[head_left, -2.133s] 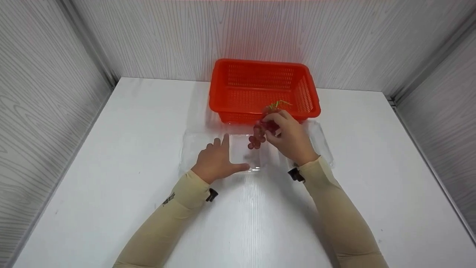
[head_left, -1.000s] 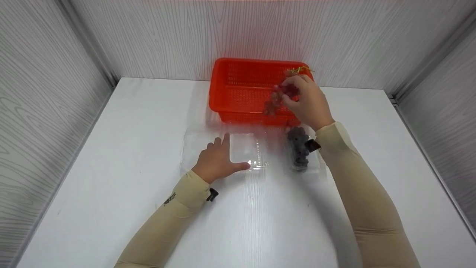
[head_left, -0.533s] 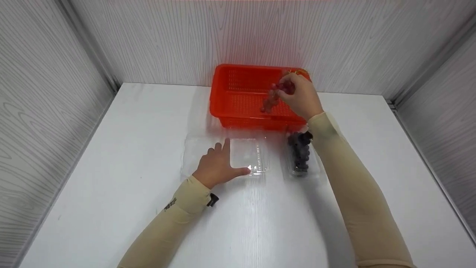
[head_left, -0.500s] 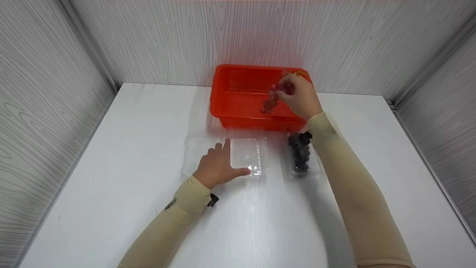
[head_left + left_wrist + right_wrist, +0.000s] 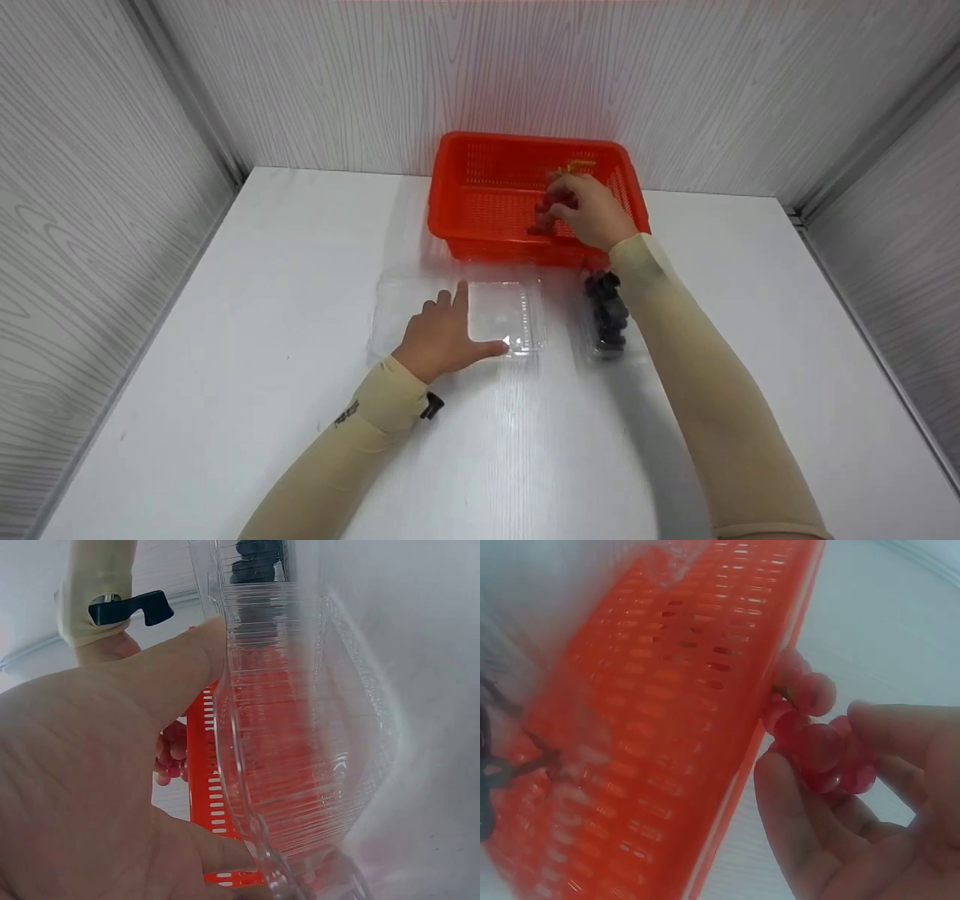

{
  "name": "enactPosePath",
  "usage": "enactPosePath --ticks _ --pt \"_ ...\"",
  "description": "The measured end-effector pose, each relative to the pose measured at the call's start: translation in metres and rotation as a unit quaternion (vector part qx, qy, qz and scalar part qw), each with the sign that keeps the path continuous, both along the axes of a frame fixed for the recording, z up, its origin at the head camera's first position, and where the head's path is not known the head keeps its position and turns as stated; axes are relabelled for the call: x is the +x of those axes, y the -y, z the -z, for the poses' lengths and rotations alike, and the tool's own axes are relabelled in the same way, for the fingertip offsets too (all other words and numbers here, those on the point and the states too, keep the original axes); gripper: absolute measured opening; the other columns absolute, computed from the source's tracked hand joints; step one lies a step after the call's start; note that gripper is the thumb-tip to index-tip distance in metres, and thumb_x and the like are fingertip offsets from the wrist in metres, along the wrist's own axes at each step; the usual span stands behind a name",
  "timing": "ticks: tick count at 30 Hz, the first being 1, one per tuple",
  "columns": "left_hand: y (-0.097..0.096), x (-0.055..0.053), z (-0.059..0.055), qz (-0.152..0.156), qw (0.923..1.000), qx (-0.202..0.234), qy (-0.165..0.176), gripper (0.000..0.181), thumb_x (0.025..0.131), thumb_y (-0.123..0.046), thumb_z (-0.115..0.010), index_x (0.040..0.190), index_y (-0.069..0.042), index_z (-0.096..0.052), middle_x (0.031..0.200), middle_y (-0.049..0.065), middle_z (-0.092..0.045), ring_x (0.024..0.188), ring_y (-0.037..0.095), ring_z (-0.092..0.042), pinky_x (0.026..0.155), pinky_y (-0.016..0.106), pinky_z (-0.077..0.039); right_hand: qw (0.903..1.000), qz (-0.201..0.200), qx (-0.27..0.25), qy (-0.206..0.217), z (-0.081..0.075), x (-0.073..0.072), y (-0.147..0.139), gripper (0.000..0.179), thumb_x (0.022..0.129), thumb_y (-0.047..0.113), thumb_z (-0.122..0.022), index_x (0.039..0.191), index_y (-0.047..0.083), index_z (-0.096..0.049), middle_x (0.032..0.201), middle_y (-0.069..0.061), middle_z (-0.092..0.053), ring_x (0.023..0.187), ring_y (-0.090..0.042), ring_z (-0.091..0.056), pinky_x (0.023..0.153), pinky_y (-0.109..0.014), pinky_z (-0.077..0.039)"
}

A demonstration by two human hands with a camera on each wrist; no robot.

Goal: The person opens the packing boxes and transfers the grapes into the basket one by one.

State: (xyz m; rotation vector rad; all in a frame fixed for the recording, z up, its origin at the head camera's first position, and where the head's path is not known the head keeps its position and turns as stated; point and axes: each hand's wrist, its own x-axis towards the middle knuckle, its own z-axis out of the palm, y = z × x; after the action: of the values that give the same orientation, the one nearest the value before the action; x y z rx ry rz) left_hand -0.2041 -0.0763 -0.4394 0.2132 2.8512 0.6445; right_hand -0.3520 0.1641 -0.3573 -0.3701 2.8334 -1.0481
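My left hand [image 5: 442, 337] rests on a clear plastic container [image 5: 525, 319] with its thumb and forefinger spread wide. In the left wrist view its thumb [image 5: 187, 664] touches the container's rim. My right hand [image 5: 589, 214] holds a bunch of red grapes [image 5: 541, 219] over the red basket [image 5: 495, 250], near the front right of its opening. The right wrist view shows thumb and fingers around the red grapes [image 5: 817, 742], beside the basket's slotted wall [image 5: 652, 727]. Greenish stems [image 5: 577, 165] stick out beyond the fingers.
A second clear container [image 5: 604, 352] stands to the right, holding dark grapes [image 5: 609, 315]; my right forearm partly covers it. Behind the basket rises a pale wood-grain wall [image 5: 337, 90], with side walls left and right. Everything stands on a white table [image 5: 487, 465].
My right hand has carried the red grapes from over the left container to the basket, then lowered slightly. The dark grapes have come into view. My left hand stays in place.
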Motion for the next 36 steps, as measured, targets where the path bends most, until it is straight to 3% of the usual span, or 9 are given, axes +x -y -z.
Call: enactPosePath --ticks 8,14,23,29,36 --pt "0.0 -0.002 0.002 0.003 1.0 -0.007 -0.002 0.121 0.08 -0.073 -0.072 0.165 -0.004 -0.018 0.147 0.023 -0.047 0.121 0.041 -0.054 0.097 0.052 -0.053 0.9995 -0.02 0.023 -0.009 0.001 0.003 -0.001 0.034 0.101 0.02 -0.067 0.135 0.017 -0.063 0.13 -0.001 -0.058 0.117 -0.019 -0.056 0.111 -0.039 -0.047" --pt "-0.001 -0.002 0.001 0.005 1.0 -0.006 -0.001 0.121 0.08 -0.073 -0.072 0.164 -0.004 -0.019 0.148 0.023 -0.046 0.123 0.042 -0.053 0.098 0.053 -0.052 0.9985 -0.034 0.024 -0.035 0.001 0.017 -0.006 0.033 0.1 0.022 -0.069 0.133 0.017 -0.066 0.126 -0.001 -0.061 0.114 -0.02 -0.056 0.104 -0.039 -0.05" --pt "-0.001 -0.002 0.001 -0.002 1.0 -0.005 0.006 0.122 0.08 -0.073 -0.072 0.165 -0.006 -0.017 0.146 0.022 -0.047 0.123 0.041 -0.053 0.099 0.053 -0.051 0.9915 -0.062 0.031 -0.11 0.007 0.069 -0.017 0.029 0.099 0.024 -0.072 0.126 0.015 -0.068 0.122 0.0 -0.062 0.109 -0.017 -0.061 0.098 -0.038 -0.054" --pt "-0.002 -0.001 0.001 -0.004 0.9999 -0.001 0.01 0.122 0.079 -0.073 -0.072 0.165 -0.007 -0.017 0.148 0.021 -0.046 0.126 0.041 -0.051 0.102 0.054 -0.05 0.9837 -0.052 0.028 -0.17 0.02 0.107 -0.033 0.027 0.097 0.02 -0.074 0.123 0.013 -0.069 0.115 -0.002 -0.063 0.1 -0.019 -0.062 0.091 -0.037 -0.056" --pt "-0.001 -0.002 -0.001 0.0 0.9999 -0.007 0.008 0.121 0.08 -0.073 -0.072 0.165 -0.006 -0.018 0.147 0.022 -0.047 0.123 0.041 -0.053 0.099 0.054 -0.052 0.9747 -0.037 0.046 -0.216 0.025 0.125 -0.043 0.02 0.098 0.015 -0.071 0.117 0.01 -0.069 0.112 -0.004 -0.065 0.099 -0.023 -0.062 0.09 -0.041 -0.056"
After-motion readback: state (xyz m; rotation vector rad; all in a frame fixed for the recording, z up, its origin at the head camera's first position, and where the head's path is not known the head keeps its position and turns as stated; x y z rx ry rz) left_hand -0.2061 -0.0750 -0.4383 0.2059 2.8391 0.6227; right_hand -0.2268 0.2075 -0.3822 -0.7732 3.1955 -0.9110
